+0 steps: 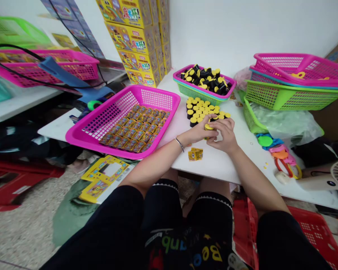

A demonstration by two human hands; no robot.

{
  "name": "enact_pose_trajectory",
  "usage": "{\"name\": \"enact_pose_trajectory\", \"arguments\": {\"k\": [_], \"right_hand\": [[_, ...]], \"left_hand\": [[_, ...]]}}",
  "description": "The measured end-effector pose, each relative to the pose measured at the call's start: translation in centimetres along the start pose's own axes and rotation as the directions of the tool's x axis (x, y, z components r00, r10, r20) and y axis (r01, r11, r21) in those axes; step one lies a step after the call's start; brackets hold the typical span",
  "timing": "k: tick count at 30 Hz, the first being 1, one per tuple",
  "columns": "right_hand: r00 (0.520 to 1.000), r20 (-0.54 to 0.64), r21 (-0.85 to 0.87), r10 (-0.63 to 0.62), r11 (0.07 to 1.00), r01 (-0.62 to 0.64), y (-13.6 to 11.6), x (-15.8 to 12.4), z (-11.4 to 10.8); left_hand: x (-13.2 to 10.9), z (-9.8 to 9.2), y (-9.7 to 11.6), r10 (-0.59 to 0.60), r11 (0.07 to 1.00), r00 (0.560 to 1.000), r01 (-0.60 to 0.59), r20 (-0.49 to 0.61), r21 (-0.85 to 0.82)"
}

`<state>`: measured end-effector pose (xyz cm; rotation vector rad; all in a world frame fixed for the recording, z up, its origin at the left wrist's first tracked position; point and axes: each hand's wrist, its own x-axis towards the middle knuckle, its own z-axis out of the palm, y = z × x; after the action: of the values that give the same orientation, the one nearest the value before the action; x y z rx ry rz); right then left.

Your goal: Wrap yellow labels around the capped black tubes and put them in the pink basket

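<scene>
Both hands meet over the white table, close around one small cup with a yellow lid (208,127). My left hand (198,131) pinches it from the left, and my right hand (224,134) curls its fingers about it from the right. Much of the cup's side is hidden by the fingers. Just beyond the hands stand several black cups with yellow lids (198,108), packed close together. Nearer to me lie a few small yellow printed labels (195,154). To the left, a pink basket (81,140) holds rows of cups (138,129) wrapped in printed labels.
Behind the cups, a pink-rimmed basket (183,84) is heaped with black-and-yellow cups. Yellow printed boxes (138,41) are stacked at the back. Stacked baskets (287,93) and a fan (323,178) stand on the right. A flattened yellow carton (101,183) lies below the table's left edge.
</scene>
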<state>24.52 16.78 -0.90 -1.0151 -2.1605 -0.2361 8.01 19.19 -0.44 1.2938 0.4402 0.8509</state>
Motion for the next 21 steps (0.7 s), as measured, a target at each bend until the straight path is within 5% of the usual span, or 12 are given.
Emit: {"name": "enact_pose_trajectory", "arguments": {"k": [3, 7, 16, 21], "right_hand": [[1.0, 0.009, 0.022, -0.03, 0.999, 0.029, -0.1, -0.2, 0.1], [0.999, 0.036, -0.048, 0.012, 0.999, -0.01, 0.3, -0.5, 0.3], [0.989, 0.142, 0.017, 0.033, 0.999, -0.036, 2.0, -0.9, 0.6], [0.993, 0.081, -0.065, 0.084, 0.995, -0.079, 2.2, -0.9, 1.0]], "left_hand": [[0.1, -0.1, -0.2, 0.011, 1.0, 0.999, -0.011, 0.038, -0.011], [0.3, -0.1, -0.3, 0.07, 0.991, 0.994, -0.06, -0.085, 0.117], [0.5, 0.8, -1.1, 0.288, 0.896, 0.939, -0.195, -0.188, 0.399], [0.8, 0.8, -0.8, 0.401, 0.84, 0.889, -0.261, -0.219, 0.476]]}}
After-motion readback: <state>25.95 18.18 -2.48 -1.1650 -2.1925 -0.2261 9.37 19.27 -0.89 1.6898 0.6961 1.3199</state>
